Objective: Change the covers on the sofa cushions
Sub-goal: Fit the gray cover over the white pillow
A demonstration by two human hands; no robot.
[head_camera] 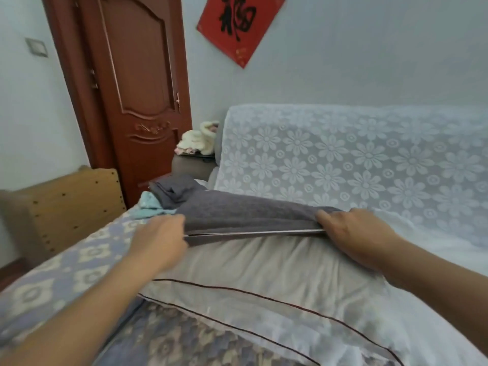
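Hands both pinching the grey cover (245, 215), left hand (161, 240) and right hand (353, 233), over the beige cushion (258, 270); uneven tugging could bunch it or snag the zip

Two bare hands on a grey cover (237, 215), held over a beige cushion (253, 270) lying on the sofa (435, 241). Left hand (161, 241) gripping the left end of the cover's open edge, right hand (351, 233) gripping the right end. Lace floral throw (356, 159) draped over the sofa back. Patterned blue cloth (66, 262) along the sofa's left edge. Brown door (140, 83) and red wall hanging (239, 25) behind.
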